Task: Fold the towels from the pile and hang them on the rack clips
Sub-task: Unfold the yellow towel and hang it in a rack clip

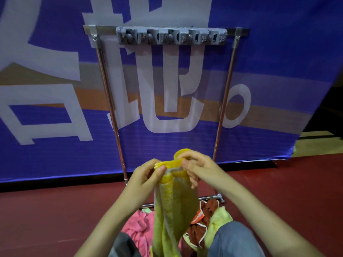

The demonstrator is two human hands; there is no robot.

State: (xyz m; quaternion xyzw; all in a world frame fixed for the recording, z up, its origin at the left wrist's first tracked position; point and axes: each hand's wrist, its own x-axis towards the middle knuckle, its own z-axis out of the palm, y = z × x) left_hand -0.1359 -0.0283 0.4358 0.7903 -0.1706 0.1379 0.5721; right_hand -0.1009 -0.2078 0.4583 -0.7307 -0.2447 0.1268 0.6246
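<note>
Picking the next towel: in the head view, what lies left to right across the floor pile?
pink towel → yellow towel, held up by the left hand and right hand → red-brown towel → pale yellow towel

It looks like an indoor sports hall: a smooth dark red floor (46, 210) and a large blue fabric banner with white lettering (55, 154).

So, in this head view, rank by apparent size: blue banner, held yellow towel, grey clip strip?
blue banner
yellow towel
grey clip strip
The towel is nearer the camera, so its rank is unsure.
</note>
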